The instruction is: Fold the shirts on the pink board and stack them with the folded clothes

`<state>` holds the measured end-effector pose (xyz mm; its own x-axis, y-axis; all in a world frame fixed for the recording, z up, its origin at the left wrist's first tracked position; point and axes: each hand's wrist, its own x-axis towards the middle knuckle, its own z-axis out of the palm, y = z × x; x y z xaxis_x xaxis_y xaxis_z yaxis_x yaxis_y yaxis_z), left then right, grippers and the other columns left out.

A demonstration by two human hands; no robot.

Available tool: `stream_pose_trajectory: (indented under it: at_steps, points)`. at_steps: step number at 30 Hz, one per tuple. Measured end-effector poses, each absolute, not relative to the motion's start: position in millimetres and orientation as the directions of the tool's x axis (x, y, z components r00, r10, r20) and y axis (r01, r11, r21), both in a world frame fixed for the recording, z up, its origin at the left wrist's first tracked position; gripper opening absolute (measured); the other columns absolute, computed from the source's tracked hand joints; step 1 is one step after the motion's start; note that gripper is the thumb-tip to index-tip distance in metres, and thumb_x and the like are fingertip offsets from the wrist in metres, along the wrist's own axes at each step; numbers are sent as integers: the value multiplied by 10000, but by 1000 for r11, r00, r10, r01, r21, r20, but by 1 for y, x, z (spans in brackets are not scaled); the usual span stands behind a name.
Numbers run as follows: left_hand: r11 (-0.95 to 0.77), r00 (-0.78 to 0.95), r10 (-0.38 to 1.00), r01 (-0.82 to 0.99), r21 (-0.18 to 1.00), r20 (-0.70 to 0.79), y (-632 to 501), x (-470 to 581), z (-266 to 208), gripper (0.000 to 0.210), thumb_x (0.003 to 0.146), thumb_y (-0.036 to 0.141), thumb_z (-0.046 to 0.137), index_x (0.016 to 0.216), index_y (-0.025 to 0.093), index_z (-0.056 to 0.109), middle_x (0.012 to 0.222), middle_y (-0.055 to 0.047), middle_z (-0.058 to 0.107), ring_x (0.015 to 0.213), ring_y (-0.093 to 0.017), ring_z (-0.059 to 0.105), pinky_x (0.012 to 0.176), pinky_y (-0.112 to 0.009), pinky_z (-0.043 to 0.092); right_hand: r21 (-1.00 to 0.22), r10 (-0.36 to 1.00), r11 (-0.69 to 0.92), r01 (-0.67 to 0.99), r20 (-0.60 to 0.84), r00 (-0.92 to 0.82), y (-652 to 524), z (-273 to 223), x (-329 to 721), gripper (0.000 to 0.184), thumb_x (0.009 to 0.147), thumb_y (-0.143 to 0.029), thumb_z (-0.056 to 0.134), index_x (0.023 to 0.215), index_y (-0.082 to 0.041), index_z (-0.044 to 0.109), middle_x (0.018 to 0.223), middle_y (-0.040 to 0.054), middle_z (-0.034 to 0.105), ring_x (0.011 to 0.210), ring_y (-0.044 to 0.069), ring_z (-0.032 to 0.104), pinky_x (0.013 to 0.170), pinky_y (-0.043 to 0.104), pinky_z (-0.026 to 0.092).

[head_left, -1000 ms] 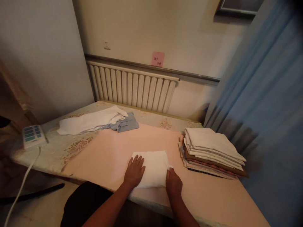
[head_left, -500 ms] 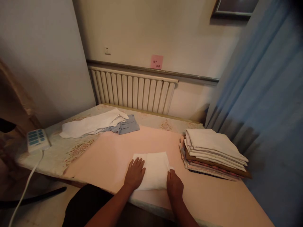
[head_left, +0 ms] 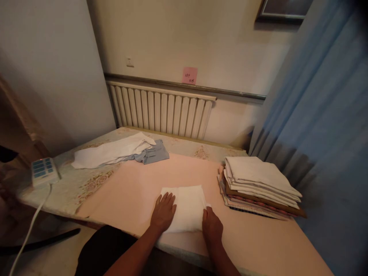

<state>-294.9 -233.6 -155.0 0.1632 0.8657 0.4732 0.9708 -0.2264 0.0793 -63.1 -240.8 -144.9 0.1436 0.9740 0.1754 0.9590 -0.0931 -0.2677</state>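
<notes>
White cloth (head_left: 189, 209) on pink sheet (head_left: 138, 191)

In the head view, your left hand (head_left: 163, 212) lay flat on its left part, fingers slightly spread; your right hand (head_left: 212, 227) gripped its right edge. A fabric stack (head_left: 257, 170) sat farther right.

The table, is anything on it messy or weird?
A little: the white and grey-blue cloth heap at the far left is bunched and rumpled, while the cloth stack on the right is folded. The white cloth under the left hand looks folded too. I see no spills.
</notes>
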Motion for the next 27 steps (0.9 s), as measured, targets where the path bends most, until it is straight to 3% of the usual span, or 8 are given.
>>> stream_pose_trajectory:
  at_steps: [27]
  points:
    - [-221,152,869,970,96,470,-237,-293,-149,394,954,303,367,1280,195,560,1331,-75,585,1297,-248,452,1111,-490,287,-264,969,-80,961,205,137,-241,-147,-62,295,993,-290,324,1047,-184,594,778,57,703,706,178,670,579,235,360]
